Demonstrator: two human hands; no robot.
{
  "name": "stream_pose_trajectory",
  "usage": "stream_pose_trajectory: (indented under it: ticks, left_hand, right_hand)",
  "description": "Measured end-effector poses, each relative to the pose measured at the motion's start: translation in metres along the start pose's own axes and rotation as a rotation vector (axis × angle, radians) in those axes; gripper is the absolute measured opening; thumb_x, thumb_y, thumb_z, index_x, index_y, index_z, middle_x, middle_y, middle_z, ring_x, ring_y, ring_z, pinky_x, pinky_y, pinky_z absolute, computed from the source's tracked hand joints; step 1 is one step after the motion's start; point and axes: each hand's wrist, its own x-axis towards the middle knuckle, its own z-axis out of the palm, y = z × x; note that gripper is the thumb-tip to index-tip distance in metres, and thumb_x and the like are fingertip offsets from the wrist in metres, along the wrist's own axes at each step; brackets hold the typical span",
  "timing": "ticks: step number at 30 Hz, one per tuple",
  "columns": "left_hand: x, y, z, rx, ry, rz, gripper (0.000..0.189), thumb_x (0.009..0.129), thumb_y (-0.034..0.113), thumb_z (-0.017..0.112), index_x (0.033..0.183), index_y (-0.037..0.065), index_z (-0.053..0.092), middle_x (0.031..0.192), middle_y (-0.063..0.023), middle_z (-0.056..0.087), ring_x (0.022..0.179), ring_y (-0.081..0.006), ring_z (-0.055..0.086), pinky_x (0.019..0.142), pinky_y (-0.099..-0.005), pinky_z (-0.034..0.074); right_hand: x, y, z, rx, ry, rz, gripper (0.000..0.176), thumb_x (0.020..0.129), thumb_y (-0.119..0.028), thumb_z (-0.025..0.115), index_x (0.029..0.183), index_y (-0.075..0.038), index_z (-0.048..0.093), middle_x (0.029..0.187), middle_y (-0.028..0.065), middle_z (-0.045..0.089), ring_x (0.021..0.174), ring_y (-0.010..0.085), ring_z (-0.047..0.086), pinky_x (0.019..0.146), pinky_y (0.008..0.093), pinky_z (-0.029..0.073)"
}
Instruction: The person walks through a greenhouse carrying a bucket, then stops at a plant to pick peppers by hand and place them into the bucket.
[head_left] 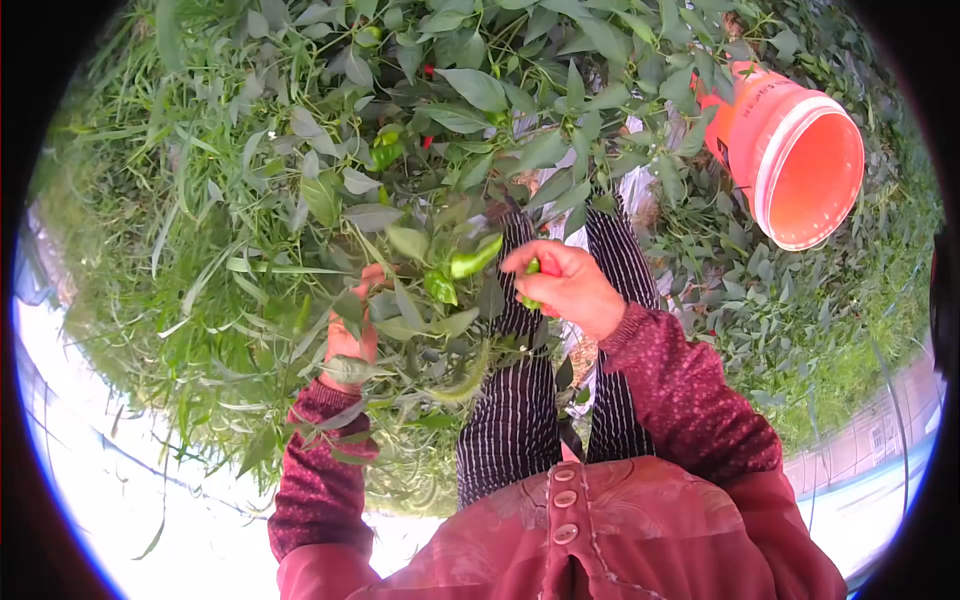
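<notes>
My right hand (575,287) is closed around a few small peppers. A green pepper (531,289) and part of a red pepper (550,264) show between its fingers. Just left of those fingertips, a long light-green pepper (476,257) hangs on the plant, with a darker, wrinkled green pepper (440,287) below it. Among the leaves my left hand (352,335) has its fingers curled at a pepper plant branch (400,318). Foliage covers part of that hand, so its grip shows only partly.
A red-orange plastic bucket (750,125) lies tilted in the plants at upper right, its mouth facing me. More green peppers (386,150) hang at upper left of centre. Tall grass (200,220) crowds the left side. My striped trouser legs (515,420) stand between the plants.
</notes>
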Motion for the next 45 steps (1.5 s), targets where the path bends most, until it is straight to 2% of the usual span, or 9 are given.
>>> stream_pose_trajectory:
  ticks: [8, 12, 16, 23, 35, 37, 38, 43, 45]
  left_hand:
    - [-0.001, 0.003, 0.002, -0.225, -0.072, -0.107, 0.040, 0.082, 0.029, 0.053, 0.114, 0.006, 0.048, 0.114, -0.0082, 0.049, 0.107, -0.0232, 0.050, 0.091, -0.0464, 0.043]
    - [-0.003, 0.006, 0.017, -0.355, -0.188, -0.082, 0.041, 0.089, 0.021, 0.043, 0.123, -0.002, 0.039, 0.117, -0.0132, 0.049, 0.104, -0.0239, 0.052, 0.089, -0.0402, 0.045]
    - [-0.004, 0.008, 0.025, 0.099, -0.140, 0.127, 0.041, 0.089, 0.021, 0.043, 0.122, -0.002, 0.038, 0.115, -0.0129, 0.049, 0.101, -0.0208, 0.053, 0.087, -0.0358, 0.045]
    - [-0.007, 0.014, 0.030, 0.334, -0.194, 0.196, 0.032, 0.077, 0.005, 0.055, 0.108, -0.002, 0.053, 0.120, -0.0130, 0.042, 0.101, -0.0164, 0.049, 0.086, -0.0266, 0.042]
    - [-0.005, 0.018, 0.047, 0.765, -0.423, 0.421, 0.042, 0.070, 0.007, 0.055, 0.111, -0.001, 0.050, 0.117, -0.0105, 0.045, 0.097, -0.0118, 0.048, 0.075, -0.0223, 0.043]
    - [-0.007, 0.014, 0.050, -0.010, -0.104, 0.029, 0.038, 0.076, 0.012, 0.056, 0.112, 0.000, 0.050, 0.112, -0.0091, 0.049, 0.097, -0.0116, 0.049, 0.076, -0.0244, 0.045]
    - [-0.006, 0.010, 0.040, 0.498, -0.170, 0.304, 0.039, 0.083, 0.023, 0.055, 0.114, 0.001, 0.048, 0.109, -0.0082, 0.051, 0.096, -0.0142, 0.051, 0.078, -0.0284, 0.047]
    - [0.000, -0.007, -0.015, 0.262, -0.017, 0.112, 0.036, 0.089, 0.025, 0.045, 0.117, 0.001, 0.048, 0.114, -0.0097, 0.052, 0.098, -0.0225, 0.056, 0.085, -0.0346, 0.048]
    - [0.002, -0.003, -0.019, -0.284, -0.416, 0.076, 0.046, 0.078, 0.034, 0.058, 0.115, 0.007, 0.050, 0.121, -0.0107, 0.051, 0.111, -0.0310, 0.050, 0.094, -0.0557, 0.038]
  right_hand:
    - [-0.006, -0.010, 0.001, -0.292, -0.002, -0.163, 0.029, 0.073, -0.006, 0.067, 0.099, -0.006, 0.055, 0.063, -0.0079, 0.039, 0.061, 0.0016, 0.040, 0.054, 0.0199, 0.038]
    - [-0.007, -0.019, 0.002, -0.748, -0.149, -0.269, 0.051, 0.076, -0.053, 0.058, 0.098, -0.007, 0.056, 0.070, 0.0121, 0.056, 0.067, 0.0293, 0.057, 0.060, 0.0403, 0.042]
    - [0.014, -0.019, 0.011, -0.859, -0.290, -0.202, 0.052, 0.078, -0.057, 0.054, 0.088, -0.006, 0.057, 0.069, 0.0153, 0.056, 0.069, 0.0325, 0.057, 0.061, 0.0394, 0.044]
    - [0.010, -0.003, 0.014, -0.461, -0.148, -0.250, 0.044, 0.083, -0.048, 0.052, 0.075, -0.005, 0.054, 0.064, 0.0124, 0.054, 0.063, 0.0306, 0.056, 0.060, 0.0409, 0.043]
    - [-0.053, -0.004, 0.021, -0.310, -0.722, -0.056, 0.038, 0.087, -0.034, 0.053, 0.064, -0.004, 0.051, 0.051, 0.0009, 0.045, 0.048, 0.0078, 0.044, 0.046, 0.0285, 0.039]
    - [-0.060, -0.008, 0.023, -0.454, -0.924, -0.205, 0.022, 0.087, -0.026, 0.056, 0.090, -0.005, 0.062, 0.065, 0.0013, 0.058, 0.058, 0.0044, 0.053, 0.051, 0.0230, 0.044]
    - [-0.063, -0.008, 0.022, -0.416, -0.868, -0.125, 0.019, 0.087, -0.023, 0.056, 0.092, -0.006, 0.062, 0.065, -0.0008, 0.058, 0.060, 0.0048, 0.053, 0.055, 0.0215, 0.045]
    - [-0.041, -0.001, -0.009, 0.071, -0.483, 0.044, 0.029, 0.089, -0.020, 0.051, 0.116, -0.010, 0.050, 0.073, 0.0043, 0.059, 0.060, 0.0115, 0.058, 0.055, 0.0247, 0.050]
    - [-0.024, 0.000, -0.023, 0.232, -0.396, 0.112, 0.026, 0.088, -0.018, 0.048, 0.112, -0.008, 0.050, 0.076, 0.0062, 0.059, 0.061, 0.0142, 0.059, 0.054, 0.0259, 0.050]
